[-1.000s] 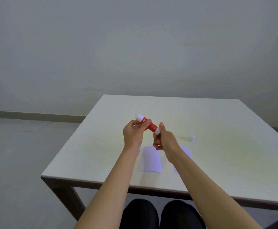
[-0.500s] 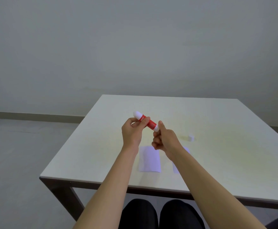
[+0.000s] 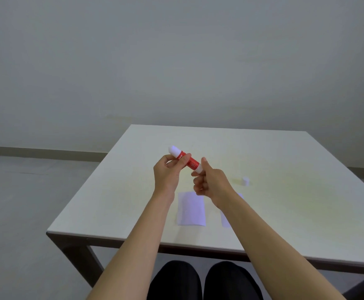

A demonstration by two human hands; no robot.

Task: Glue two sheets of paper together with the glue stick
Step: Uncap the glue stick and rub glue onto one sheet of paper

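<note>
Your left hand (image 3: 167, 174) pinches the glue stick (image 3: 185, 158) mid-barrel; right hand (image 3: 209, 180) grips its near end. Stick held above table (image 3: 116, 191). Two sheets (image 3: 191, 208) below; cap (image 3: 245, 181) right.

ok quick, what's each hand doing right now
Left hand: closed on the glue stick, gripping its red barrel.
Right hand: closed, pinching the glue stick's white lower end.
</note>
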